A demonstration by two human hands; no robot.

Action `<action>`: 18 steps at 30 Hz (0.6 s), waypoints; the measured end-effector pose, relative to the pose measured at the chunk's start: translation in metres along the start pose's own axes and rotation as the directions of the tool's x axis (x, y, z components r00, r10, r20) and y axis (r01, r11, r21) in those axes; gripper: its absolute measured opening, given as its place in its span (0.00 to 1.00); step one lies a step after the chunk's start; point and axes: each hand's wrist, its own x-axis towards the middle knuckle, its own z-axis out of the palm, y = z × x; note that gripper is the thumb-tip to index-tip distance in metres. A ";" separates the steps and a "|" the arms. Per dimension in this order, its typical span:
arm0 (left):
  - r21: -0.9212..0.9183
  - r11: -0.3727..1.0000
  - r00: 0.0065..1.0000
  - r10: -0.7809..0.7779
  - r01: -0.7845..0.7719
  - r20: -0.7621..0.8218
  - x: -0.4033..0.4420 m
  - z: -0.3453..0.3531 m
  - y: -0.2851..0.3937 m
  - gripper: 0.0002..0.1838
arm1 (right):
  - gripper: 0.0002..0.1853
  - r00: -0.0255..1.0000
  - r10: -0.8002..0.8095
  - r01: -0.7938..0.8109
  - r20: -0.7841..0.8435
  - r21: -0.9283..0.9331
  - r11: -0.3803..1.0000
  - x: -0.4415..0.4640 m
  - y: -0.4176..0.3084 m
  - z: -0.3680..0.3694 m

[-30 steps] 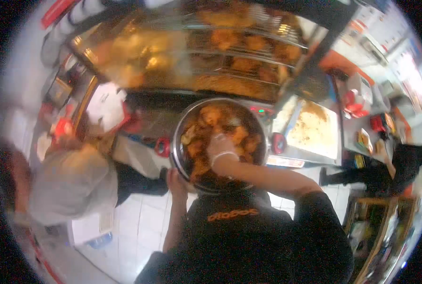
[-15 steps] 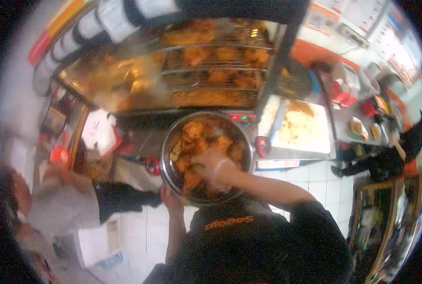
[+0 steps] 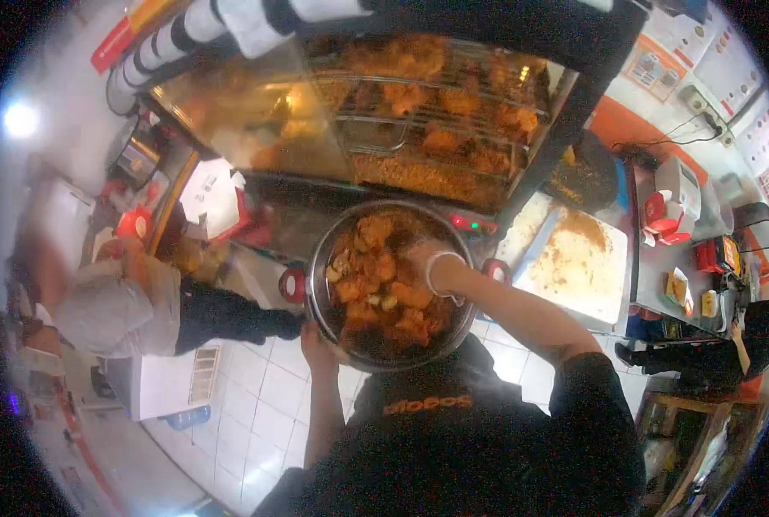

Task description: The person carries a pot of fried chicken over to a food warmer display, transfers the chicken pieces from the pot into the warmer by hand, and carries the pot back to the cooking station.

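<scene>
A round metal pot [image 3: 317, 310] with red loop handles is in front of my body, filled with browned fried chicken pieces [image 3: 384, 284] and a few pale, clove-like bits. My left hand [image 3: 322, 349] grips the pot's lower left rim, its fingers partly hidden behind the wall. My right hand [image 3: 425, 260] reaches down inside the pot at its right side, among the chicken. A whitish band or glove cuff [image 3: 443, 274] circles that wrist. The right fingers are blurred and partly buried, so what they hold does not show.
Beyond the pot stands a glass display warmer [image 3: 436, 177] with fried chicken on wire racks. A white tray with crumbs [image 3: 578, 267] lies to the right. A white and red box [image 3: 214, 202] sits to the left. One person [image 3: 126, 302] stands left, another [image 3: 703, 358] far right.
My right hand has shifted from the middle of the pot to its right side, uncovering chicken pieces. The view has turned slightly. My left hand stays at the rim.
</scene>
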 end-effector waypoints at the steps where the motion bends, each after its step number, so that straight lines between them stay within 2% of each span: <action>1: 0.020 0.997 0.997 0.079 -0.079 0.016 0.003 -0.007 -0.011 0.09 | 0.24 0.995 -0.082 0.079 -0.059 -0.056 0.995 0.008 0.012 0.007; 2: -0.087 0.996 0.999 -0.016 0.013 -0.033 -0.008 0.010 0.003 0.09 | 0.24 0.995 -0.082 0.078 -0.065 -0.063 0.995 0.011 0.016 0.002; 3: -0.203 0.975 0.990 -0.111 0.092 -0.082 -0.019 0.028 0.019 0.08 | 0.24 0.999 -0.044 0.044 0.009 -0.005 0.999 0.013 0.019 -0.002; 4: -0.202 0.975 0.990 -0.114 0.094 -0.086 -0.007 0.015 0.006 0.08 | 0.24 0.996 -0.009 0.005 0.088 0.055 0.998 0.018 0.021 -0.008; 6: -0.115 0.993 0.999 -0.043 0.041 -0.015 0.023 -0.027 -0.032 0.07 | 0.25 0.990 0.038 -0.046 0.133 0.054 0.997 0.014 0.012 -0.029; 8: -0.149 0.988 0.997 -0.049 0.039 -0.062 0.017 -0.014 -0.025 0.07 | 0.26 0.981 0.085 -0.094 0.176 0.047 0.994 0.010 0.006 -0.055; 10: -0.184 0.982 0.992 -0.058 0.037 -0.110 0.010 -0.008 -0.020 0.07 | 0.27 0.964 0.262 -0.253 0.044 0.456 0.853 -0.003 0.011 -0.079; 11: -0.189 0.981 0.997 -0.053 0.041 -0.057 0.009 -0.008 -0.019 0.07 | 0.23 0.956 0.284 -0.208 -0.067 0.529 0.823 -0.010 0.012 -0.090; 12: -0.193 0.980 0.999 -0.046 0.045 -0.001 0.010 -0.009 -0.018 0.07 | 0.23 0.958 0.279 -0.202 -0.070 0.527 0.826 -0.016 0.011 -0.102; 13: -0.196 0.980 0.999 -0.039 0.038 0.000 0.011 -0.014 -0.019 0.07 | 0.20 0.935 0.335 -0.118 -0.114 0.792 0.599 -0.022 0.010 -0.114; 14: -0.084 0.997 1.000 0.002 0.000 0.024 0.015 -0.023 -0.025 0.07 | 0.17 0.907 0.400 0.007 -0.134 0.953 0.303 -0.026 0.011 -0.121; 15: 0.029 0.999 0.998 0.039 -0.041 0.052 0.016 -0.022 -0.022 0.08 | 0.17 0.907 0.397 0.013 -0.140 0.952 0.307 -0.022 0.020 -0.119; 16: 0.027 0.999 0.998 0.043 -0.044 0.054 0.014 -0.020 -0.022 0.08 | 0.15 0.838 0.508 0.155 -0.202 0.979 0.133 -0.014 0.033 -0.111; 18: -0.229 0.973 0.999 -0.039 0.040 0.010 -0.001 0.005 -0.004 0.09 | 0.13 0.749 0.618 0.319 -0.238 0.947 -0.023 -0.002 0.031 -0.130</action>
